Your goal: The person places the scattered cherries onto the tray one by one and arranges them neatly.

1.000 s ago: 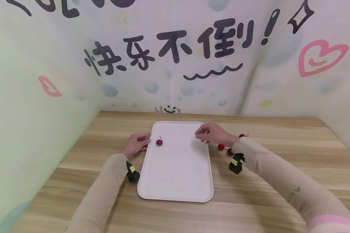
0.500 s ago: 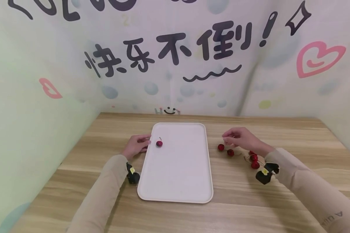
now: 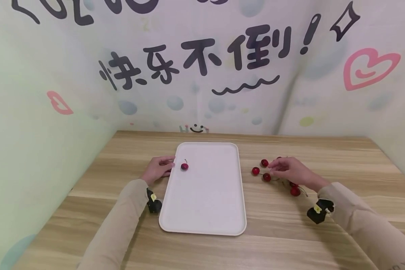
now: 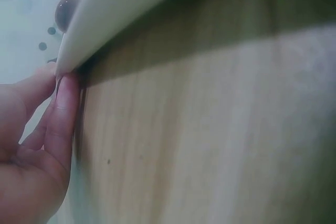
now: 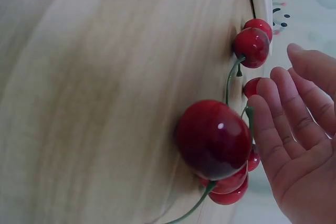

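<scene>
As you lean over the wood-grain tabletop (image 3: 202,253), your beige left sleeve (image 3: 114,223) and beige right sleeve (image 3: 361,221) reach forward, each with a small black wrist camera, (image 3: 153,203) at the left cuff and (image 3: 318,212) at the right. Between your forearms lies a white rectangular tray (image 3: 206,202) with rounded corners, its long sides running away from you.

To the right of the tray, the nearest red cherry (image 3: 295,191) sits below your right hand, its stem trailing rightward; another cherry (image 3: 293,184) just behind it is partly covered by that hand. Farther on, a third cherry (image 3: 267,177) lies at your fingertips, and a fourth (image 3: 255,171) rests closer to the tray. Your right hand (image 3: 291,170) hovers among them with thumb and fingers apart, holding nothing; you cannot tell whether a fingertip brushes a stem. Your left hand (image 3: 156,168) pinches the tray's left rim, thumb on one side and fingers on the other.

Just inside that rim, a single cherry (image 3: 184,166) stands on the tray, stem up. Beyond your right fingertips lie a further cherry (image 3: 264,162) and one mostly hidden behind the hand.

At the back hangs a pale backdrop (image 3: 155,116) with bold black Chinese lettering (image 3: 202,56) and a pink heart (image 3: 371,67).
</scene>
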### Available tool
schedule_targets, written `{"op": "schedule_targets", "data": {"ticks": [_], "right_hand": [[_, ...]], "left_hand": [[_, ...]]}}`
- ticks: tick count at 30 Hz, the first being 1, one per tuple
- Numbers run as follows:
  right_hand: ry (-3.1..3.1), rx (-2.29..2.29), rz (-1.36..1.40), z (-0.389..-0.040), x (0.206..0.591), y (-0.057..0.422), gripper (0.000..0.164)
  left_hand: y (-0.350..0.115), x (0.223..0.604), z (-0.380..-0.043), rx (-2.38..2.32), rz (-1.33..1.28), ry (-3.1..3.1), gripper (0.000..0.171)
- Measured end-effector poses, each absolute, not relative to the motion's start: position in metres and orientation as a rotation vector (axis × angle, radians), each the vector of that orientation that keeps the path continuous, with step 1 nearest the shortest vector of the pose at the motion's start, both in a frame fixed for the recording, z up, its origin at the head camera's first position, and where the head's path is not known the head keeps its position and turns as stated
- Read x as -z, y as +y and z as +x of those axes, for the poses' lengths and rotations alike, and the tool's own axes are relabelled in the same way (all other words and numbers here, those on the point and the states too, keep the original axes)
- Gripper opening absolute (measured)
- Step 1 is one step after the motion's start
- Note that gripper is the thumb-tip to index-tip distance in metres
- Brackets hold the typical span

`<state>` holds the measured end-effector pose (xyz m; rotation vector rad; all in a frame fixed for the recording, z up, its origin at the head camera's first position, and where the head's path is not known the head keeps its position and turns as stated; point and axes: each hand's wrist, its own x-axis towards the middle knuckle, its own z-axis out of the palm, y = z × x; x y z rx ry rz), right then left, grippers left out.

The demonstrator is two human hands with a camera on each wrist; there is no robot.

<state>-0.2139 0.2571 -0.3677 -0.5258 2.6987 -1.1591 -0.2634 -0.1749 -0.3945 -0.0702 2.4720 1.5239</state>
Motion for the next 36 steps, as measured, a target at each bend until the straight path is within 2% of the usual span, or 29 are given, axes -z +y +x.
{"op": "schedule_targets", "data": {"ticks": [24,36], "right_hand": [[2.75,0.983,-0.673,-0.217,0.38,0.251,0.023],[2.758,0.95,-0.648,-0.218,0.383,0.25,0.025]], "left_hand": [[-0.175,0.395,-0.265,-1.539,-0.069,2.463,0.039],[-0.176,0.396,-0.265,-1.546,-0.067,2.451,0.039]]}}
